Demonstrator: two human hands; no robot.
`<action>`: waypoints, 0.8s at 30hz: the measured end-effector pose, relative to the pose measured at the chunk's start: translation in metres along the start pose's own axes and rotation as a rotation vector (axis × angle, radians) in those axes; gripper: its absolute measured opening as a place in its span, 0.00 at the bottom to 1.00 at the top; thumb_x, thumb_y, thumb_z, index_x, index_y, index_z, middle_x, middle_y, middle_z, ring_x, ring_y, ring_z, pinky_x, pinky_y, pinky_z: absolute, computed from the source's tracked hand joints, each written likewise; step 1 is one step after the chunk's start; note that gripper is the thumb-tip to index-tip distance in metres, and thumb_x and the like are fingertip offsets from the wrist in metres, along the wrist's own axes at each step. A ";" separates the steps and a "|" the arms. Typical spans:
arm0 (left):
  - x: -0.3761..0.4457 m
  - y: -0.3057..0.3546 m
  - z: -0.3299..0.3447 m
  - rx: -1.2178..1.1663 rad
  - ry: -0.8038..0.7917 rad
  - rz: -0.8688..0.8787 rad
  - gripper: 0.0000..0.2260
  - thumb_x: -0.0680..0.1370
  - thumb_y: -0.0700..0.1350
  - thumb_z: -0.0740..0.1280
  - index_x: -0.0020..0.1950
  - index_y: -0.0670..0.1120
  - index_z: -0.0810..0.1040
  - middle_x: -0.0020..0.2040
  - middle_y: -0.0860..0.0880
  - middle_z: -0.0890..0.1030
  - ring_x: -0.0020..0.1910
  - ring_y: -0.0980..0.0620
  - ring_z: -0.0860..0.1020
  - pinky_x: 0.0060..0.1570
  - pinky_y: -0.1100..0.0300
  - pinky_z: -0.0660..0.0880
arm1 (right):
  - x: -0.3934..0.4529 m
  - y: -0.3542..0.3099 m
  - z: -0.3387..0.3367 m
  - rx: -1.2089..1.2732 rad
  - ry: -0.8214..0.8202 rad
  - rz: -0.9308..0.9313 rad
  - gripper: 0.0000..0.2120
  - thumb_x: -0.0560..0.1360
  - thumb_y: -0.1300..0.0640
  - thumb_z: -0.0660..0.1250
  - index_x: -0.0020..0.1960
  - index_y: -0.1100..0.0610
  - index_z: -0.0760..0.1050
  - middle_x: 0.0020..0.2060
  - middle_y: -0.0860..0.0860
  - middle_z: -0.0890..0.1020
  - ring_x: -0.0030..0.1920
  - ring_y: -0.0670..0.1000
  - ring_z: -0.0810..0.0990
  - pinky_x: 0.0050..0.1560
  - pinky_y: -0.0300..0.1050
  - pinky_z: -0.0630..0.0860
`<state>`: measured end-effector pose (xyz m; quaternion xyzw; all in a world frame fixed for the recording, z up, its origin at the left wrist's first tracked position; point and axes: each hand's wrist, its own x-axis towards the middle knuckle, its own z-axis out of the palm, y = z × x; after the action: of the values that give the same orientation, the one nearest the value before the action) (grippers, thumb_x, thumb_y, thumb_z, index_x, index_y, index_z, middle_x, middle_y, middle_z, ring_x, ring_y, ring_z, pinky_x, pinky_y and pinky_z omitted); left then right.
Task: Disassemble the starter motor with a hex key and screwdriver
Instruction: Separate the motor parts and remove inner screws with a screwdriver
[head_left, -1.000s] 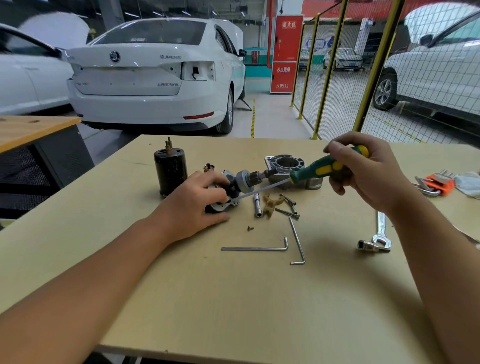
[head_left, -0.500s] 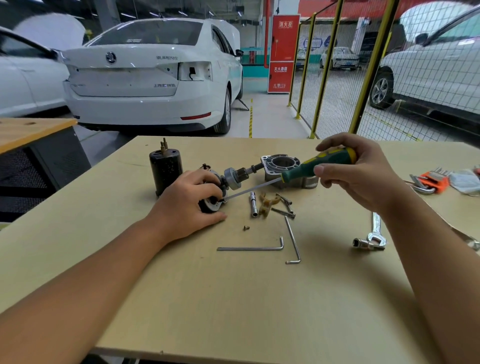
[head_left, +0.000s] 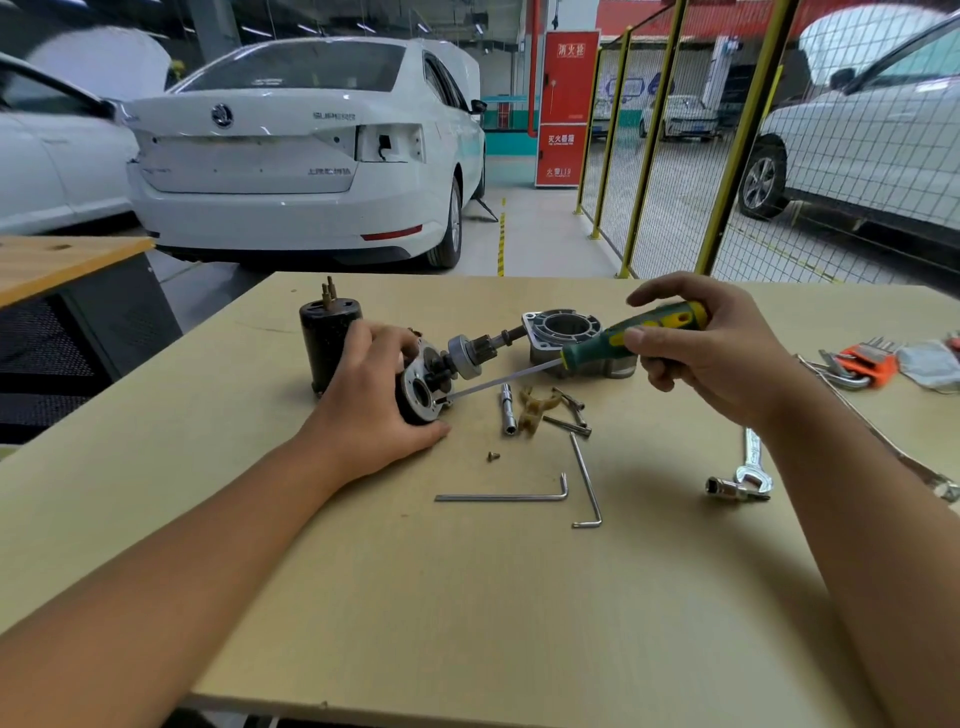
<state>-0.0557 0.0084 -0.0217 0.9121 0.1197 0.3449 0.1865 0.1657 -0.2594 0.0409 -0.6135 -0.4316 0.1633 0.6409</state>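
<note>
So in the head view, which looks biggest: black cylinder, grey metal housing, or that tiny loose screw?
1. black cylinder and grey metal housing: look about alike, too close to rank.
2. loose screw: by far the smallest.

On the bench (head_left: 467, 623): one screwdriver (head_left: 613, 343), two loose hex keys (head_left: 501, 497) (head_left: 587, 480), one folding hex key set (head_left: 865, 364), one spanner (head_left: 750, 462), one black motor can (head_left: 327, 345), one grey housing (head_left: 563, 332), one small screw (head_left: 493, 456), one tan plastic fork (head_left: 535, 408). Two hands (head_left: 371, 405) (head_left: 711, 348).

White cars (head_left: 291, 156) beyond a yellow mesh fence (head_left: 675, 156) on grey floor.
</note>
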 end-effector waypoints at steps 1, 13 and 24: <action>0.000 0.000 0.001 -0.006 -0.008 -0.034 0.35 0.61 0.51 0.85 0.58 0.58 0.67 0.57 0.55 0.67 0.51 0.65 0.72 0.52 0.79 0.65 | 0.000 0.000 0.000 -0.003 0.004 0.005 0.19 0.65 0.58 0.80 0.54 0.55 0.81 0.37 0.58 0.80 0.33 0.57 0.77 0.31 0.47 0.78; 0.006 -0.004 0.002 -0.035 -0.081 -0.106 0.35 0.63 0.54 0.84 0.61 0.58 0.65 0.51 0.58 0.75 0.50 0.63 0.76 0.44 0.73 0.68 | 0.000 -0.002 -0.003 -0.033 0.001 -0.025 0.20 0.66 0.54 0.79 0.56 0.57 0.80 0.40 0.58 0.81 0.34 0.58 0.78 0.33 0.47 0.78; 0.008 -0.008 0.005 -0.038 -0.088 -0.144 0.40 0.64 0.54 0.82 0.69 0.58 0.64 0.45 0.63 0.77 0.48 0.75 0.75 0.40 0.80 0.68 | 0.004 0.006 -0.006 -0.090 0.003 0.039 0.19 0.70 0.46 0.78 0.56 0.54 0.80 0.36 0.60 0.80 0.29 0.59 0.74 0.29 0.48 0.75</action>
<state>-0.0473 0.0172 -0.0245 0.9117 0.1703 0.2922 0.2332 0.1739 -0.2594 0.0375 -0.6502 -0.4255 0.1553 0.6099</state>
